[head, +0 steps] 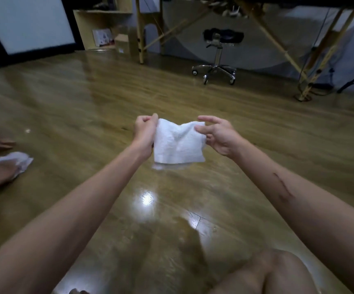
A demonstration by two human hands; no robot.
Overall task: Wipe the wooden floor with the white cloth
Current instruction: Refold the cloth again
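A folded white cloth hangs in the air above the shiny wooden floor, in the middle of the view. My left hand is closed around the cloth's upper left edge. My right hand touches the upper right corner with its fingers partly spread; whether it pinches the cloth I cannot tell. The cloth's lower edge hangs free, clear of the floor. Both my forearms reach forward from the bottom corners, and my bare knee shows at the bottom right.
At the left edge another person's hand presses a second white cloth on the floor. A wheeled stool stands at the back, a folding table's wooden legs to the right, a low shelf behind.
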